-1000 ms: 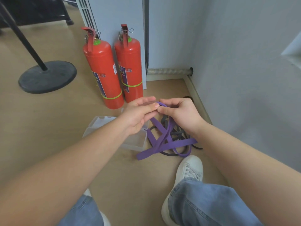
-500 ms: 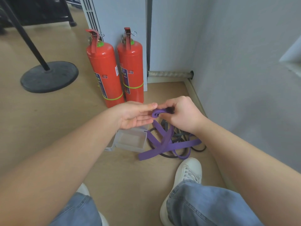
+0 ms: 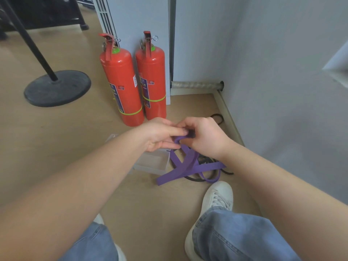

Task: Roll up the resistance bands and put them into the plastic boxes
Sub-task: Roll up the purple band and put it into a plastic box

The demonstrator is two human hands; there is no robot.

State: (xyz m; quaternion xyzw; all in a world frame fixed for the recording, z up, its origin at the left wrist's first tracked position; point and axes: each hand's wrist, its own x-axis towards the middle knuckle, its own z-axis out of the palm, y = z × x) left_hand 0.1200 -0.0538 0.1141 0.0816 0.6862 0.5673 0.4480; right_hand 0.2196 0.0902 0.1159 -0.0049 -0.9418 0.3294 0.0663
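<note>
Purple resistance band (image 3: 188,166): we pinch its upper end between both hands, left hand (image 3: 160,134) and right hand (image 3: 205,136) touching, fingers closed on the small rolled start, which they mostly hide. The rest trails down onto the floor (image 3: 56,138) in loose loops. Black bands (image 3: 216,162) lie under it, partly covered, so we cannot count them. Clear plastic box (image 3: 152,162) sits open just left of the bands, its far end hidden by our left forearm.

We see soft, even daylight, faint shadows, wide-angle bending at the edges, and our near forearms (image 3: 79,187) slightly blurred.
</note>
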